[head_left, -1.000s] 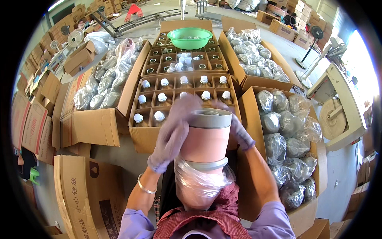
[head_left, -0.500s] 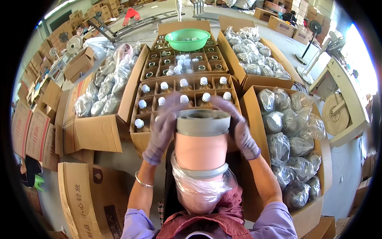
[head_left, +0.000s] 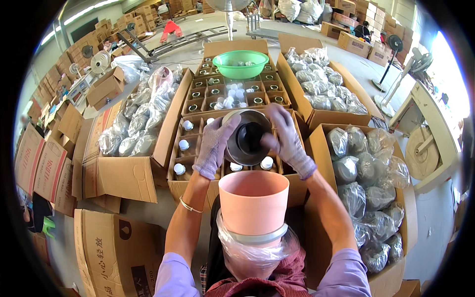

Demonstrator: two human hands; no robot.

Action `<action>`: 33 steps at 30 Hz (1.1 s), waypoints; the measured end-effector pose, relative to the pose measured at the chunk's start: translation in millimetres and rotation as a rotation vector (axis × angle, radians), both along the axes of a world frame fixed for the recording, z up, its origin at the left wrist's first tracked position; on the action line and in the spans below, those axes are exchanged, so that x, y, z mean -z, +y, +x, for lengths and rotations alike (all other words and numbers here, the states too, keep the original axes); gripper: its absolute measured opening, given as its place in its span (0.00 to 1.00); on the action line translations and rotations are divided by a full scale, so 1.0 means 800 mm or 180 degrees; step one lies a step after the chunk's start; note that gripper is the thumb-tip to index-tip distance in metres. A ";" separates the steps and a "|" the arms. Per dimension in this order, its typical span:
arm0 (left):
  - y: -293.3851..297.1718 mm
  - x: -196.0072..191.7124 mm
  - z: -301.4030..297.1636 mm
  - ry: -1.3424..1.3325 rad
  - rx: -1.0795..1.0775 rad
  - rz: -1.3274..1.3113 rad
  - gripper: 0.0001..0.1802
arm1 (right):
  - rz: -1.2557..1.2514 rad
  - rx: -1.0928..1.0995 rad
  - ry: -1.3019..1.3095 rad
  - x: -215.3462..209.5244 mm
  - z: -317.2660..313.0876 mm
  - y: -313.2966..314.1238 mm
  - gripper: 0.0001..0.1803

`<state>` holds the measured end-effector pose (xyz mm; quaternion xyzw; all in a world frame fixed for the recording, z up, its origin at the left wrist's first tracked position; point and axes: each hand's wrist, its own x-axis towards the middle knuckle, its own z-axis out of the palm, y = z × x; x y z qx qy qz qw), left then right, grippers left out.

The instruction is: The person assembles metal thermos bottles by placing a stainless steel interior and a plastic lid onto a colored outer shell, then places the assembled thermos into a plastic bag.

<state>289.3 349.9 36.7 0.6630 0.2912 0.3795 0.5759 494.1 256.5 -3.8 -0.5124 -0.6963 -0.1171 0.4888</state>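
A round grey lid-like part [head_left: 250, 157] with a dark hollow is tilted toward me above a carton of bottles. My left hand [head_left: 215, 143] grips its left side, thumb along the rim. My right hand [head_left: 289, 136], slightly blurred, closes over its right edge, the thumb at the dark opening. Both hands wear thin greyish-purple gloves. Below them a pink tub [head_left: 253, 205] stands upright with its top open. A grey band [head_left: 260, 235] rings it, and crumpled clear plastic [head_left: 252, 252] wraps its lower part against my lap.
White-capped bottles stand in the divided carton [head_left: 184, 145] ahead. Behind it, a green basin [head_left: 241, 72] rests on another divided carton, near loose white caps [head_left: 232, 94]. Cartons of plastic-wrapped pieces flank me, left [head_left: 138, 116] and right [head_left: 368, 171]. A closed carton [head_left: 106, 247] stands near left.
The grey part has come off the pink tub's top, moved forward and tilted, so its hollow shows. Both hands moved with it. The view has shifted slightly.
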 end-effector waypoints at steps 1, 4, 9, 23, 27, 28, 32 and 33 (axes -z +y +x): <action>0.010 0.009 -0.002 -0.0024 0.0086 0.0177 0.24 | -0.0273 -0.0376 -0.0703 -0.025 -0.005 -0.010 0.32; 0.015 0.011 0.006 0.0004 0.0585 -0.0081 0.23 | -0.0245 -0.0660 -0.2441 -0.013 0.006 0.010 0.34; 0.008 0.022 0.006 -0.0180 0.0210 -0.0348 0.22 | -0.1356 0.0079 -0.1368 -0.003 -0.033 0.003 0.40; 0.002 0.078 0.036 -0.1739 -0.1009 0.0311 0.30 | -0.1606 0.1118 0.0224 0.175 0.067 0.056 0.29; -0.030 0.098 -0.002 -0.2648 -0.0306 -0.1294 0.25 | -0.2062 0.0024 -0.0613 0.240 0.009 0.030 0.28; -0.032 0.117 0.013 -0.2837 -0.0016 -0.1500 0.24 | -0.2184 -0.0059 -0.0335 0.245 0.018 0.025 0.28; -0.034 0.138 0.065 -0.3309 0.1131 -0.2278 0.22 | -0.1399 0.0679 -0.0719 0.233 0.071 0.015 0.25; -0.032 0.146 0.056 -0.3365 0.1156 -0.2344 0.21 | -0.1458 0.0631 -0.0782 0.169 0.045 0.018 0.24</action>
